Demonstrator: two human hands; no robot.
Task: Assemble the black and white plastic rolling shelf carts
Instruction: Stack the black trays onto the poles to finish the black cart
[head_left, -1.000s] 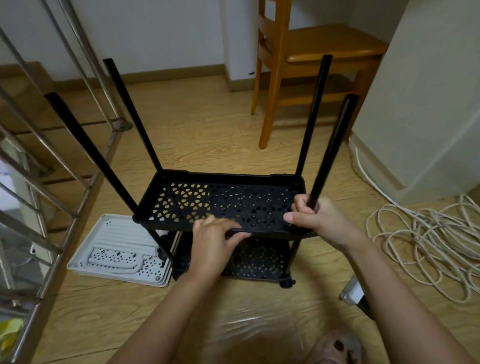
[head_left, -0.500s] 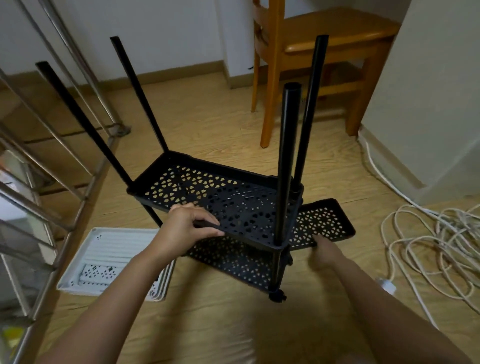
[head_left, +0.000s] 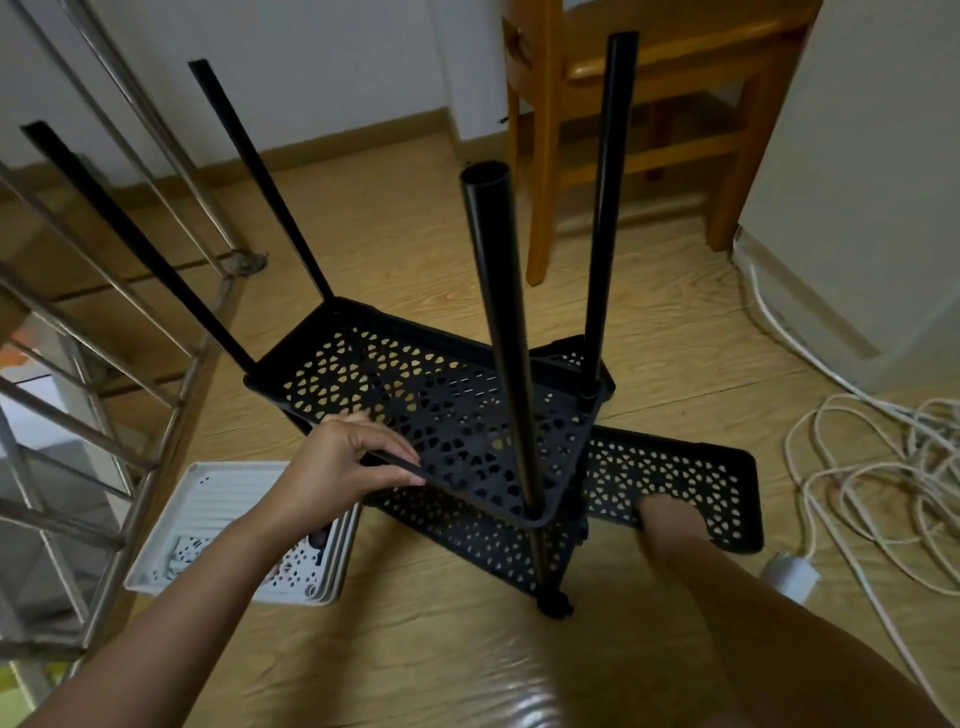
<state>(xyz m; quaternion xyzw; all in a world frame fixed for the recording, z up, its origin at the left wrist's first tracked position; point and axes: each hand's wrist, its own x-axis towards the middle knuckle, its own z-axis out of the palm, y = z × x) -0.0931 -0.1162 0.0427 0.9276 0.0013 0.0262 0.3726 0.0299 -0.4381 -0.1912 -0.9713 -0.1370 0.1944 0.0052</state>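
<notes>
Left hand (head_left: 343, 467) pinches the shelf (head_left: 447, 415) rim of the black cart (head_left: 498, 312) on the floor (head_left: 415, 649), apparently steadying it, while the right hand (head_left: 658, 512) meets a loose tray (head_left: 691, 467) beside it, grip impossible to tell.

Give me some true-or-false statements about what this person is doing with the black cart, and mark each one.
1. The left hand grips the near rim of the cart's upper black shelf. True.
2. Only two poles stand up from that shelf. False: four black poles stand up from it.
3. A loose black shelf lies on the floor to the cart's right. True.
4. The right hand grips a pole. False: it reaches down to the loose black shelf, and its fingers are hidden.
5. The white trays sit on the chair. False: they lie stacked on the floor, left of the cart.
</notes>
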